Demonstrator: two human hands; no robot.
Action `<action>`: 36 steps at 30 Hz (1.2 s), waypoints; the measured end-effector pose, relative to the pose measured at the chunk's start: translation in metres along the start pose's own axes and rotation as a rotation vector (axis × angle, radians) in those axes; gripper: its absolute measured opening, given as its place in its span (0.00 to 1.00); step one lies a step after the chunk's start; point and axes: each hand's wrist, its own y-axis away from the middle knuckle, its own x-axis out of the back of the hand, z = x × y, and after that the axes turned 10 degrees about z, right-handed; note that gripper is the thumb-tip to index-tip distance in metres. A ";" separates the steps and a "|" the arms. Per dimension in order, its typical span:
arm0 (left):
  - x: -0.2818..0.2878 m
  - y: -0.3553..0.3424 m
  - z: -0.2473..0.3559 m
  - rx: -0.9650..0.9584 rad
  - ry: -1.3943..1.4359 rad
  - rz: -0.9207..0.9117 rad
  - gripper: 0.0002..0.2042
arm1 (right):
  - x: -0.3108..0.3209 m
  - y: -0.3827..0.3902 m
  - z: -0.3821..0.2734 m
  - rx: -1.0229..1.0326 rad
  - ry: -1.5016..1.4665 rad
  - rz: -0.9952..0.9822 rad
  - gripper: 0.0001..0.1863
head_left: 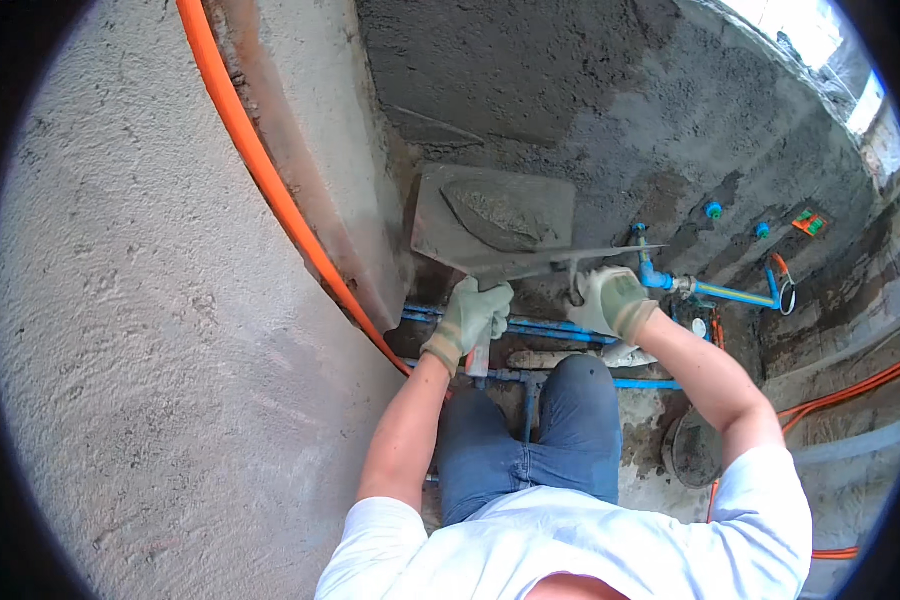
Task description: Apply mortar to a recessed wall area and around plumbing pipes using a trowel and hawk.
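Observation:
My left hand (470,315), in a pale green glove, is closed on the red-and-grey handle beneath a square plasterer's board (440,220), which bears a mound of wet grey mortar (495,215). My gloved right hand (615,300) is closed round the handle of a long steel trowel (595,255). The trowel's blade lies nearly level along the board's near edge, below the mortar. Whether blade and board touch, I cannot tell.
Blue pipes (730,292) with fittings run along the plastered wall (590,80) and under my hands. An orange conduit (255,150) bends down the left wall. A bucket (690,450) stands by my right knee. Orange hoses (860,385) lie at the right.

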 end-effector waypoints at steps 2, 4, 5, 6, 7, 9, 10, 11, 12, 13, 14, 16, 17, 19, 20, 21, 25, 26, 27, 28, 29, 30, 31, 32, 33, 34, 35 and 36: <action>0.009 0.006 -0.017 0.021 -0.188 -0.192 0.04 | -0.005 -0.005 0.007 -0.036 0.041 -0.049 0.25; -0.018 0.027 -0.040 -0.118 -0.554 -0.091 0.06 | -0.018 -0.009 0.016 -0.061 0.014 0.037 0.25; -0.018 0.025 -0.054 -0.077 -0.501 -0.052 0.06 | -0.023 -0.016 0.008 -0.049 -0.036 0.136 0.24; -0.016 0.026 -0.064 -0.024 -0.445 -0.020 0.06 | -0.018 -0.024 -0.005 -0.041 -0.044 0.126 0.24; -0.007 0.012 -0.064 0.009 -0.382 -0.027 0.06 | -0.013 -0.036 -0.018 -0.166 -0.271 -0.005 0.24; -0.004 -0.013 -0.042 0.047 -0.199 0.017 0.08 | -0.032 -0.039 -0.018 -0.326 -0.518 -0.075 0.27; 0.004 -0.018 -0.032 0.078 -0.068 -0.054 0.08 | -0.035 -0.034 -0.013 -0.322 -0.517 -0.081 0.27; 0.012 -0.021 -0.025 0.054 -0.074 -0.035 0.07 | -0.033 -0.027 -0.010 -0.247 -0.330 -0.074 0.28; 0.019 -0.020 -0.020 0.043 -0.087 -0.026 0.08 | -0.030 -0.018 -0.008 -0.187 -0.146 -0.072 0.28; 0.030 -0.023 -0.011 0.049 -0.101 -0.079 0.08 | -0.022 -0.014 -0.001 -0.095 -0.004 -0.077 0.26; 0.035 -0.025 0.000 0.056 -0.114 -0.141 0.08 | -0.020 -0.010 0.013 0.000 0.100 -0.077 0.24; 0.042 -0.032 0.003 0.002 -0.329 -0.232 0.10 | -0.038 -0.019 0.047 0.111 0.093 0.147 0.23; 0.046 -0.032 -0.003 -0.127 -0.674 -0.183 0.11 | -0.042 -0.027 0.047 0.156 0.155 0.259 0.21; 0.074 -0.045 -0.051 -0.613 -1.228 -0.089 0.17 | -0.055 -0.036 0.044 0.186 0.021 0.411 0.21; 0.093 -0.057 -0.085 -0.607 -1.258 -0.076 0.16 | -0.065 -0.046 0.038 0.225 -0.125 0.560 0.21; 0.098 -0.060 -0.111 -0.665 -0.974 -0.065 0.15 | -0.079 -0.058 0.033 0.251 -0.084 0.622 0.20; 0.055 -0.072 -0.093 0.149 -0.281 0.005 0.09 | -0.122 -0.120 0.009 -0.098 -0.128 0.205 0.19; 0.051 -0.081 -0.079 0.138 -0.279 0.007 0.09 | -0.124 -0.141 0.001 -0.147 -0.121 0.225 0.20; 0.045 -0.089 -0.068 0.183 -0.169 0.019 0.08 | -0.126 -0.159 0.000 -0.146 -0.115 0.227 0.20; 0.037 -0.093 -0.064 0.234 -0.062 0.018 0.09 | -0.128 -0.173 0.006 -0.182 -0.127 0.152 0.20; 0.040 -0.095 -0.067 0.229 -0.048 0.028 0.10 | -0.127 -0.184 0.004 -0.200 -0.148 0.081 0.20; 0.045 -0.095 -0.063 0.216 -0.039 0.043 0.10 | -0.114 -0.191 -0.005 -0.179 -0.150 0.087 0.20; 0.049 -0.095 -0.061 0.210 -0.041 0.062 0.10 | -0.100 -0.195 -0.009 -0.148 -0.160 0.118 0.18; 0.053 -0.088 -0.067 0.225 -0.042 0.077 0.10 | -0.087 -0.187 -0.016 -0.126 -0.171 0.129 0.17; 0.053 -0.088 -0.069 0.224 -0.031 0.082 0.10 | -0.073 -0.188 -0.019 -0.115 -0.166 0.125 0.17; 0.054 -0.088 -0.070 0.194 -0.009 0.062 0.11 | -0.060 -0.192 -0.022 -0.159 -0.164 0.083 0.17; 0.053 -0.090 -0.071 0.163 0.006 0.037 0.11 | -0.048 -0.196 -0.021 -0.210 -0.162 0.044 0.17; 0.049 -0.091 -0.069 0.166 0.007 0.033 0.11 | -0.042 -0.198 -0.015 -0.213 -0.158 0.041 0.17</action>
